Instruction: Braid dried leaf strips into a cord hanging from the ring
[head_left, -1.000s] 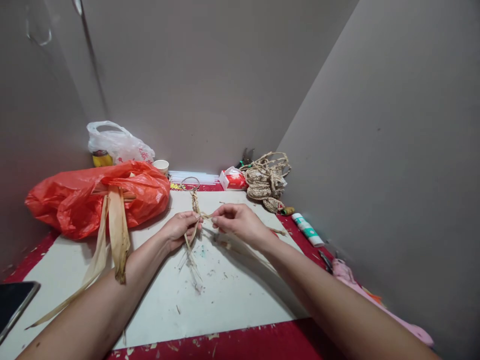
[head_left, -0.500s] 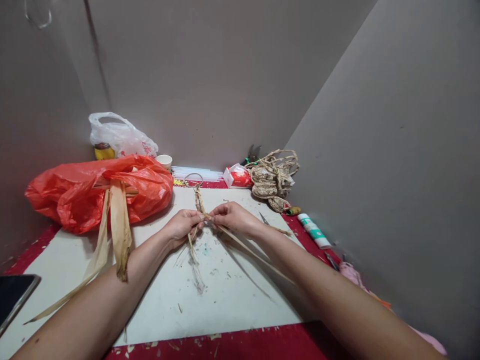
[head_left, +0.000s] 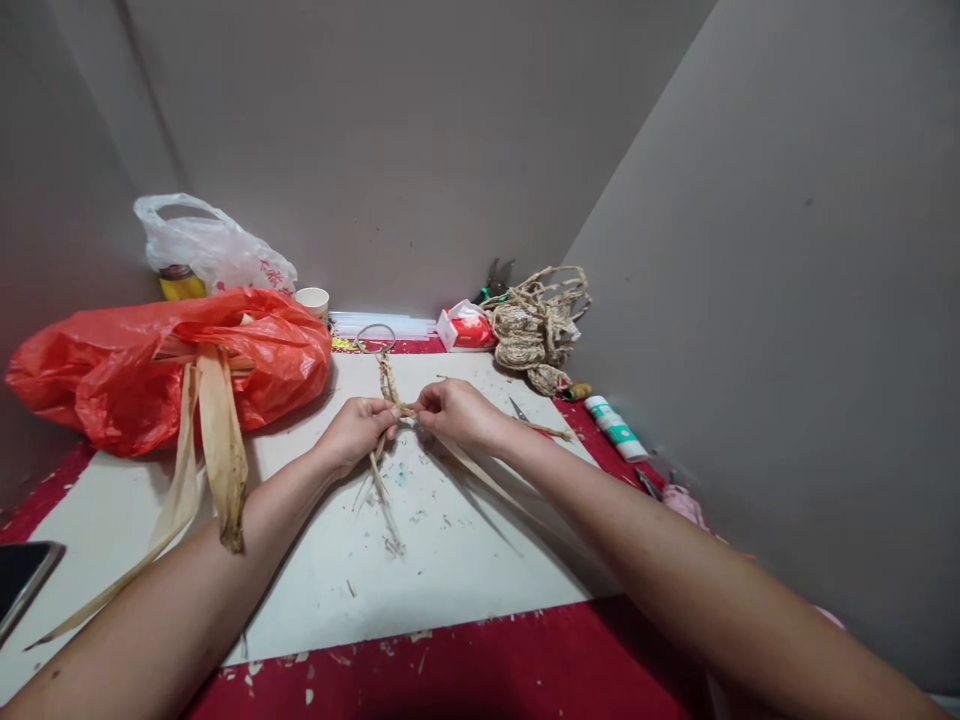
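Note:
A twisted cord of dried husk runs from a metal ring toward me over a white board. My left hand is closed in a pinch on the cord's near end, and loose strands trail below it. My right hand is closed on a flat husk strip that slants off to the lower right. The fingertips of both hands meet at the cord.
A red plastic bag with long dried husks hanging out lies at left, a white bag and paper cup behind. A pile of husk rope, a red packet, a small blade and a tube lie at right. A phone is at the left edge.
My hands have drawn together at the cord and the right hand's strip now slants to the lower right. The view has shifted, so everything sits a little higher in the picture.

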